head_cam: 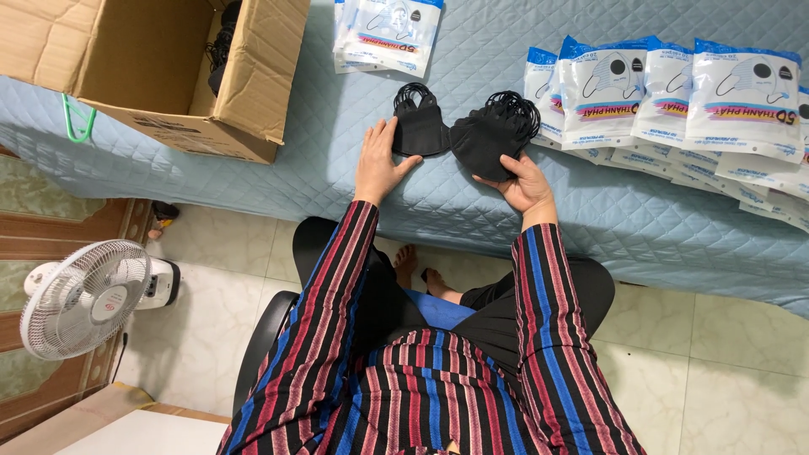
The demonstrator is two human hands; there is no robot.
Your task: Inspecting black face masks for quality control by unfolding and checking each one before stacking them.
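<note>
The two stacks of masks, one by the left hand and one in the right hand, are plain black with black ear loops. The bed cover beneath is pale blue, quilted in a diamond pattern. The sealed packets are white with blue top edges and a pink and blue band. The sleeves carry stripes of black, red and blue. The cardboard box is brown, the hanger green, the fan white, the floor tiles pale cream.
</note>
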